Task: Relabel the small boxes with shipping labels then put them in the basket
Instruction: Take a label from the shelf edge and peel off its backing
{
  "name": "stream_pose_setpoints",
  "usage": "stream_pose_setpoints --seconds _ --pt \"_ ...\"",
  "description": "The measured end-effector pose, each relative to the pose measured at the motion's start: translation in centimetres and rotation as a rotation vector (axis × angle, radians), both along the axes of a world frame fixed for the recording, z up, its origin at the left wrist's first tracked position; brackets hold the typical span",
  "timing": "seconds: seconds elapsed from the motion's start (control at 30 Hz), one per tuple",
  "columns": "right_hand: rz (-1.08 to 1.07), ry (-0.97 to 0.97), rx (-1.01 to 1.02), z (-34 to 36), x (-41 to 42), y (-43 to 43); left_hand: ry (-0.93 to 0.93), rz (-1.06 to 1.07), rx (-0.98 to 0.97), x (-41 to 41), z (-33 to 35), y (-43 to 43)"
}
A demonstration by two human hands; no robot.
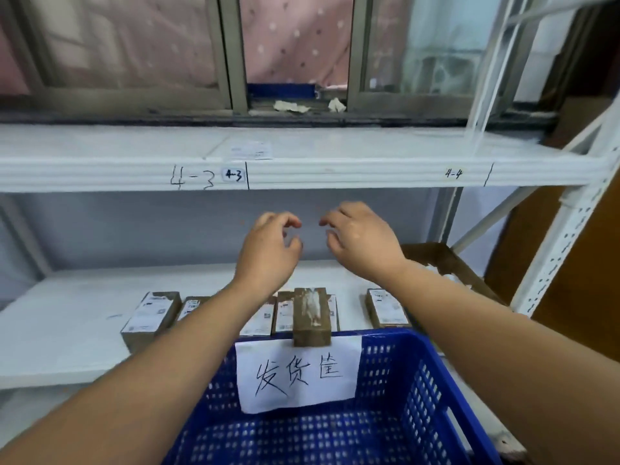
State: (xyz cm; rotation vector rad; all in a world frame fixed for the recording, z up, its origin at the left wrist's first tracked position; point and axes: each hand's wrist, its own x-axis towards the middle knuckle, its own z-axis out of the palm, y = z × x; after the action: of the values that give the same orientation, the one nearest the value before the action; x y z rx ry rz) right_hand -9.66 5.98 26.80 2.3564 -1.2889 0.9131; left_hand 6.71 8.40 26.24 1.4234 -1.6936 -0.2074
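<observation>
Blue basket [407, 357] below, left hand [268, 250] and right hand [362, 239] hover loosely curled, seemingly empty.

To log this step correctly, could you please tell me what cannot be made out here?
Head view:
Print on the white labels of the small brown cardboard boxes: too small, blurred.
Middle boxes: partly hidden by the left forearm.
Blue perforated plastic basket: near part cut by the bottom edge.
Open brown carton: contents mostly behind the right forearm.

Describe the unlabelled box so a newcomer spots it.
Find the blue basket and its paper sign. Just above the sign, at the far rim, sits a brown box. Unlike the white-labelled boxes beside it, its top shows only a tape strip.
</observation>
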Motion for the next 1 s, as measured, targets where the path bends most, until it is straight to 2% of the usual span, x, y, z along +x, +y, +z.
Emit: stream_pose_setpoints --seconds 0.13,0.23,0.37,0.5,0.57,0.67,0.77,0.9,1.0 --pt "0.012 0.016 -0.067 3.7 4.2 -0.8 -0.058 0.107 -0.02 4.2 3.3 -1.0" --pt "-0.028 0.079 -0.089 5.9 7.2 -2.1 0.066 0.117 0.041 6.1 4.9 -1.6" --pt "-0.162 0.232 0.024 7.9 10.4 -4.6 0.358 0.04 0.081 7.0 5.5 -2.5" --pt "-0.215 0.192 0.23 9.1 12.5 -6.9 0.783 -0.047 0.156 7.3 5.8 -3.5" --pt "-0.234 0.215 0.27 9.2 12.8 -7.6 0.975 -0.101 0.223 7.3 5.9 -3.7" --pt "-0.218 0.228 0.157 9.3 12.8 -7.7 1.187 -0.174 0.287 7.0 6.0 -3.8" --pt "-0.187 0.188 0.09 10.0 12.3 -7.6 1.292 -0.222 0.326 6.9 5.8 -4.2" --pt "-0.232 0.239 -0.098 9.9 11.3 -6.0 1.452 -0.346 0.368 7.0 5.7 -3.9" --pt "-0.087 0.197 -0.242 8.1 10.9 -3.7 1.651 -0.46 0.349 7.2 5.6 -3.4"
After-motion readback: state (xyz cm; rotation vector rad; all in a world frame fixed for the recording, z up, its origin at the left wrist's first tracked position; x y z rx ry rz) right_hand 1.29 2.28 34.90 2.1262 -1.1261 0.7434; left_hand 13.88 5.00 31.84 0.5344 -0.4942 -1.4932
